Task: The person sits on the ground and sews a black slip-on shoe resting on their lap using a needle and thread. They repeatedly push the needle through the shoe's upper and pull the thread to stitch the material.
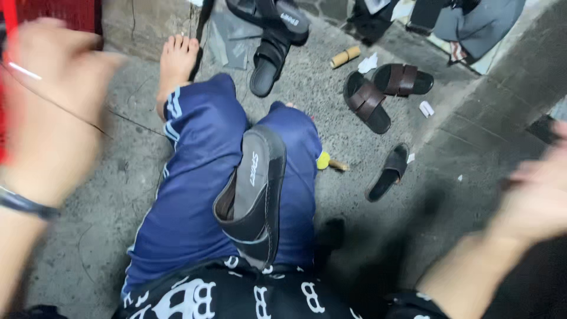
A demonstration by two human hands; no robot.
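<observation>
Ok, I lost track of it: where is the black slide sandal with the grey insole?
In the head view, the black slide sandal with the grey insole rests at centre on the blue-trousered lap.

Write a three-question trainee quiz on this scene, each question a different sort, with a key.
1. True or false: a black sandal lies on the person's lap.
2. Multiple choice: the brown sandals are A) on the lap, B) on the concrete floor, C) in the left hand.
3. Fill in: a thin ___ runs across the left hand.

Key
1. True; it rests between the thighs, on the blue trousers.
2. B.
3. Thread. The right hand is blurred, so whether it holds anything cannot be told.
</observation>
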